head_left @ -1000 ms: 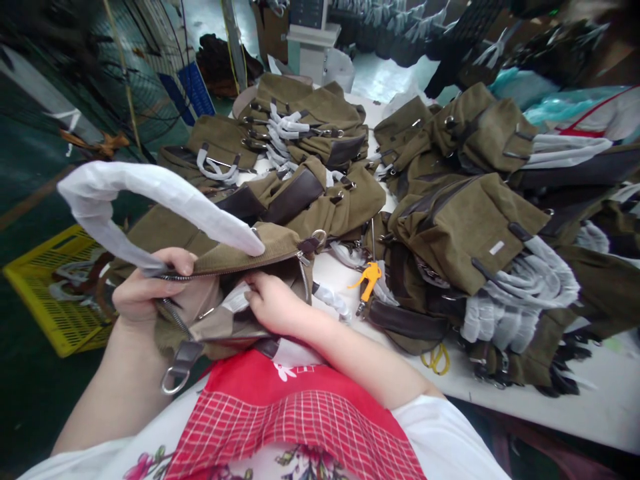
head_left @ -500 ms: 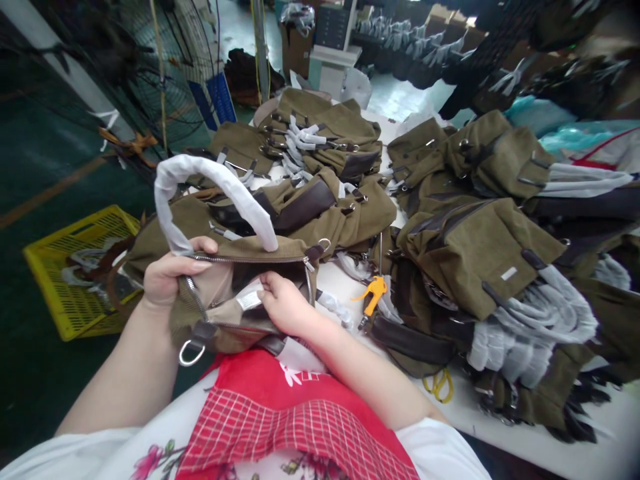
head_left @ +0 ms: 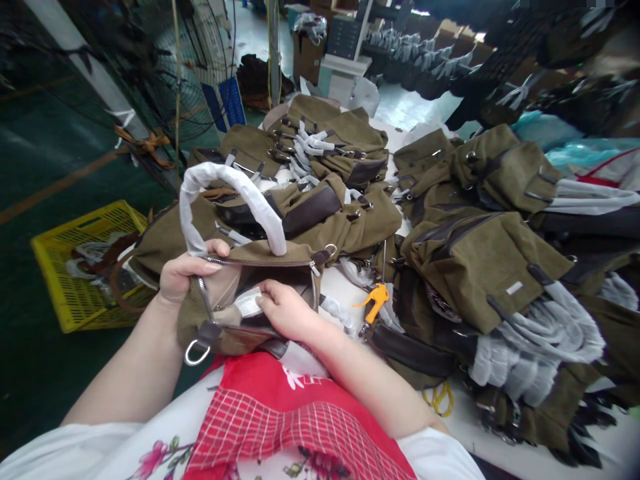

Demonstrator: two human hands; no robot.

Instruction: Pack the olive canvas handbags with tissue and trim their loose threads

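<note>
An olive canvas handbag (head_left: 300,253) is held unzipped against my red apron, its beige lining showing. My left hand (head_left: 187,272) grips the zippered edge at the bag's left end, thumb on top, fingers partly hidden behind the cloth. Inside the opening, my right hand (head_left: 285,307) pinches a white label (head_left: 249,303) attached to the lining. A handle wrapped in white paper (head_left: 233,177) arches up from the bag's far side. At the near left corner hangs a metal D-ring (head_left: 197,353).
More olive bags (head_left: 485,267) with wrapped handles are heaped across the white table. An orange air blow gun (head_left: 376,300) lies right of my bag, and yellow-handled scissors (head_left: 440,399) are near the table edge. A yellow crate (head_left: 55,287) stands at left, below a fan.
The view has shifted slightly, so the scene sits a little further right and lower. Both hands keep their hold; the label now shows a bit more flatly.
</note>
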